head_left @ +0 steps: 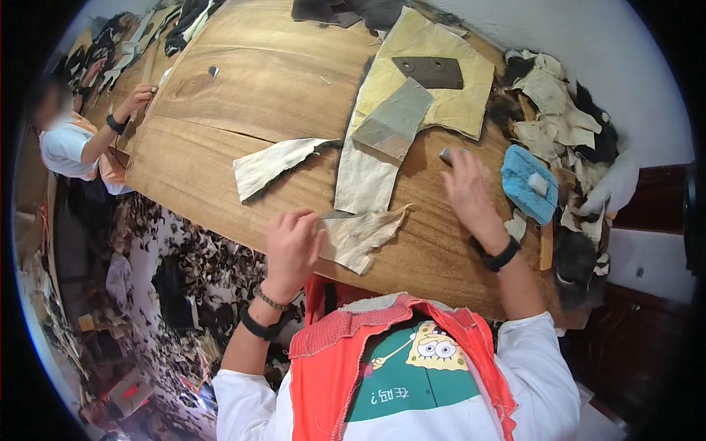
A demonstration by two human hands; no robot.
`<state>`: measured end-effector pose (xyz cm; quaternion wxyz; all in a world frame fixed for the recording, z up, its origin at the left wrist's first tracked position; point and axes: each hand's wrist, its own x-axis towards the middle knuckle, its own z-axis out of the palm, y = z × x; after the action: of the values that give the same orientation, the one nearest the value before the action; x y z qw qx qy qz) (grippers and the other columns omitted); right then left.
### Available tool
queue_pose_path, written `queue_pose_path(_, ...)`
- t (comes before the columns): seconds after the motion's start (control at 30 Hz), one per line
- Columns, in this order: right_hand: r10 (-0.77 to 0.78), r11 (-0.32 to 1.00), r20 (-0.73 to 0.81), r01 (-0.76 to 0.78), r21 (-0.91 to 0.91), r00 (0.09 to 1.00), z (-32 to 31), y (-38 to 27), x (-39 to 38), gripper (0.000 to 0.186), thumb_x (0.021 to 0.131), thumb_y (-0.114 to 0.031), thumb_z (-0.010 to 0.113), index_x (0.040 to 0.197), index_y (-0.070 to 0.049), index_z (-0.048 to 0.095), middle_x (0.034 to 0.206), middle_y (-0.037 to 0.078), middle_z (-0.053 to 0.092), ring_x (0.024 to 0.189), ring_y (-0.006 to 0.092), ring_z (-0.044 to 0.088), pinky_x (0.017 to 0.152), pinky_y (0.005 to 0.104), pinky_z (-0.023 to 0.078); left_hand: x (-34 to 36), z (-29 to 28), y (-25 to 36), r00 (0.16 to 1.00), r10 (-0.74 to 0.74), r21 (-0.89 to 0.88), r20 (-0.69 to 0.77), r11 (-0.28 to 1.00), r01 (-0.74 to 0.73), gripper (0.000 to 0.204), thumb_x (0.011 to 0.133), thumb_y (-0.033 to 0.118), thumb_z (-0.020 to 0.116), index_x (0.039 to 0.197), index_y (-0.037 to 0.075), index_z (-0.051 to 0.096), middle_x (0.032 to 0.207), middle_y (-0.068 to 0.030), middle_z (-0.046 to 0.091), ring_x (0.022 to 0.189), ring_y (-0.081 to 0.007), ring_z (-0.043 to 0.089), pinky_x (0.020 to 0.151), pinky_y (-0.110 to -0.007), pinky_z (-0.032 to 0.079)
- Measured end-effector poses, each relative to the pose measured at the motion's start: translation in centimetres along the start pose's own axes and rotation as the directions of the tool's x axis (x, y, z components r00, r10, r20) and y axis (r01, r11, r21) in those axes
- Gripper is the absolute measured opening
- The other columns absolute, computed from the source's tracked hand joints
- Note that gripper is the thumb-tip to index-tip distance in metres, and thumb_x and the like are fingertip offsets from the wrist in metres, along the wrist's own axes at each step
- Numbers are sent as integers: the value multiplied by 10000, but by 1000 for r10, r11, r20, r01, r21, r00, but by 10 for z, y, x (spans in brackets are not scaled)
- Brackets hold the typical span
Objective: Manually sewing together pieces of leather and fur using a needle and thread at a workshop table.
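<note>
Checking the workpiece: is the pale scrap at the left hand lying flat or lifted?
Flat: the pale scrap lies spread on the table, left hand at its edge.

Bright even daylight, fisheye-bent edges, dark vignette

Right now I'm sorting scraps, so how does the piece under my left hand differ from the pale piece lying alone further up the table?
The scrap under the left hand is tan and lies crumpled at the table's near edge; the lone pale piece is whiter, flat, and untouched. The tan scrap touches the long beige strip; the pale piece lies apart. Both are ragged-edged offcuts on the wooden table.
</note>
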<state>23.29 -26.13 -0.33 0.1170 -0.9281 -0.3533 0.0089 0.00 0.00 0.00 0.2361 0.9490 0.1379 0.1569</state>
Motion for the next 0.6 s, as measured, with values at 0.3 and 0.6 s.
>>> queue_pose_path(0.3, -165, 944, -132, 117, -309, 978, 3, 38, 15, 328, 843, -45, 543, 1166, 10, 551, 973, 156, 584, 887, 352, 616, 800, 445, 481, 25, -2, 1, 906, 124, -492, 404, 865, 101, 121, 850, 108, 707, 869, 51, 602, 802, -57, 589, 784, -179, 580, 686, -316, 455)
queue_pose_path(0.6, 328, 324, 9, -121, 938, 945, -29, -26, -4, 242, 943, -229, 598, 1049, -23, 668, 878, 44, 621, 826, 167, 621, 736, 306, 499, -36, -8, 4, 770, -382, -497, 511, 600, 627, 166, 945, 146, 616, 908, -15, 642, 709, -138, 673, 621, -212, 679, 557, -351, 505)
